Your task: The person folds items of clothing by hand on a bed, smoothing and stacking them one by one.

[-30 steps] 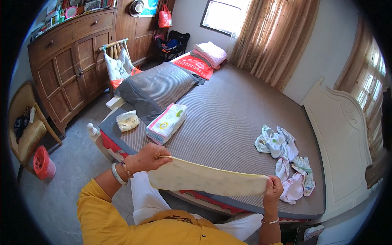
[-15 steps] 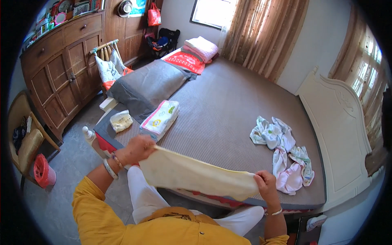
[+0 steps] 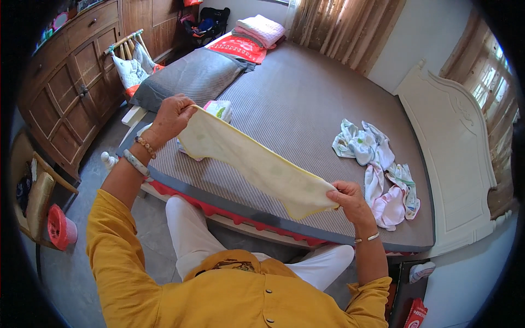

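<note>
A pale cream cloth (image 3: 254,163) with yellow edging is stretched slantwise over the near side of the bed. My left hand (image 3: 174,116), the higher of the two, pinches one upper corner. At the opposite end, my right hand (image 3: 351,202) grips the other corner between thumb and fingers. The lower edge hangs free and sags between them. Behind my left hand a white and pink soft package (image 3: 220,109) is partly covered by the cloth. Close to my right hand lies a loose heap of small printed cloths (image 3: 389,208) in white, pink and green.
The bed (image 3: 306,104) has a grey striped cover and a white carved headboard (image 3: 445,109) at right. A grey pillow (image 3: 191,76) and folded pink bedding (image 3: 260,30) lie at its far left. A wooden cabinet (image 3: 71,82), chair (image 3: 41,199) and pink bin (image 3: 62,227) stand left.
Both hands have risen and moved out over the bed with the cloth, the left one more. The cloth now slants and covers part of the package. The view has tilted downward.
</note>
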Tool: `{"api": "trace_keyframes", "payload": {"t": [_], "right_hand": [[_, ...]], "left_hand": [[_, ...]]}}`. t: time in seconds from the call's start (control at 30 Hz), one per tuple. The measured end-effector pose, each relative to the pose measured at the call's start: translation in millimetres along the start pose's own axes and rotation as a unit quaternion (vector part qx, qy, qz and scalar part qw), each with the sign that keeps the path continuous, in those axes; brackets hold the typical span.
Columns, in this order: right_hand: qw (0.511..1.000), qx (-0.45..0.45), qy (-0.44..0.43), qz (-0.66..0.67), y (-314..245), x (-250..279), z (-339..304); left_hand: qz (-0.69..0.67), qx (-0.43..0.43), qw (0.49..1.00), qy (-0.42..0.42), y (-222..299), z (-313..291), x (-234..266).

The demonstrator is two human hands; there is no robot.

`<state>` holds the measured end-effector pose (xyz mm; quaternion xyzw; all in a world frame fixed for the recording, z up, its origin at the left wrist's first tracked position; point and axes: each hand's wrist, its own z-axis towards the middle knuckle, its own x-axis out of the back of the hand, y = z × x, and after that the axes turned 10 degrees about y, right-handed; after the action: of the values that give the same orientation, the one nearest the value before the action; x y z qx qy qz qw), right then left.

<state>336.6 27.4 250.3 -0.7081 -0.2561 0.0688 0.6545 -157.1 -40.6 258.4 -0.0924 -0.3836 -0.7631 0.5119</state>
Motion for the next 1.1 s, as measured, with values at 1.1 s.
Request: {"api": "trace_keyframes", "payload": {"t": [1.1], "right_hand": [[0.973,0.101,0.203,-0.045,45,18,-91]], "left_hand": [[-0.16,-0.015,0.966,-0.205,34,-75,33]]}}
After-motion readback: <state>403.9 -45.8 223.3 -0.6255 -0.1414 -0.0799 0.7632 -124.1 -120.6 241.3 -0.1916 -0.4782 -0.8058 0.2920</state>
